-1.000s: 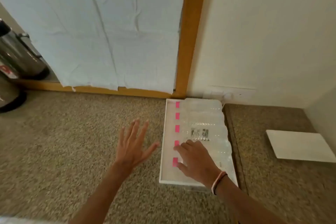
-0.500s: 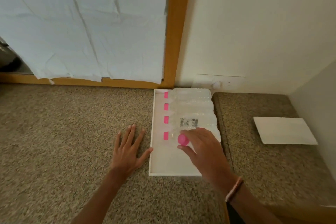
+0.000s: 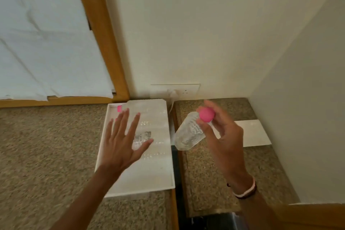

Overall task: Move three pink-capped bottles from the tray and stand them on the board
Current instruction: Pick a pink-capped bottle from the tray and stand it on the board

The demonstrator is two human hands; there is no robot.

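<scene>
Pink-capped bottle (image 3: 188,132) hangs tilted from the right hand (image 3: 222,136), fingertips clamped at its neck, base pointing away from the board (image 3: 250,132). Left hand (image 3: 121,145) hovers spread, empty.

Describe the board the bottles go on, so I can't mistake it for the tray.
Find the room corner on the right, where two cream walls meet. On the speckled counter below lies the board, a flat white rectangle partly behind the right hand. Unlike the tray, it has no raised rim and nothing on it.
</scene>
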